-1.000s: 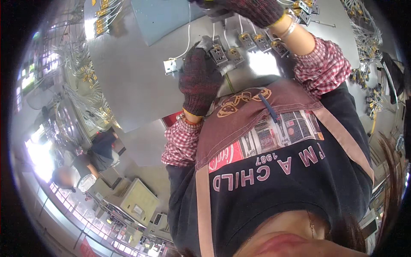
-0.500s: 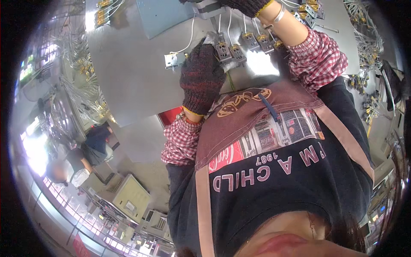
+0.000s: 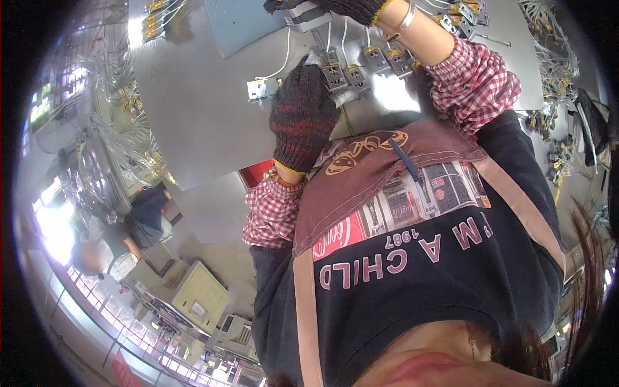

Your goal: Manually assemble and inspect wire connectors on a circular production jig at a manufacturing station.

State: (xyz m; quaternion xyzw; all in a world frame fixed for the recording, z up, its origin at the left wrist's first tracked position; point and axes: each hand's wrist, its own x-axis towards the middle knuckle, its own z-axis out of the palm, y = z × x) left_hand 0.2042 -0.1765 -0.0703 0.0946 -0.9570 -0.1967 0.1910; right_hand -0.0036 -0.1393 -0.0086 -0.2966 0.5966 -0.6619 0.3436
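My left hand point(image 3: 304, 109), in a dark knitted glove with red streaks, is low over the metal tabletop with its fingers bent together. Its fingertips meet the end of a small metal fixture, and what they pinch is hidden. To its left lies a small metal-plated socket part point(image 3: 260, 90) on a white wire. My right hand point(image 3: 354, 8), gloved too, is cut off by the top edge. Its fingers wrap round a grey metal block point(image 3: 311, 17). Between the hands stand several small socket units point(image 3: 334, 76) with white wires.
A blue-grey panel point(image 3: 248, 26) lies on the metal tabletop point(image 3: 187, 109). More wired parts point(image 3: 155, 22) sit at the far left and far right. Bundles of white wires point(image 3: 126, 97) hang beyond the table's left side. Another person point(image 3: 122, 248) is at the left, some way off.
My right hand and the grey metal block have shifted slightly left and nearer. The left hand stays almost where it was, by the fixture.
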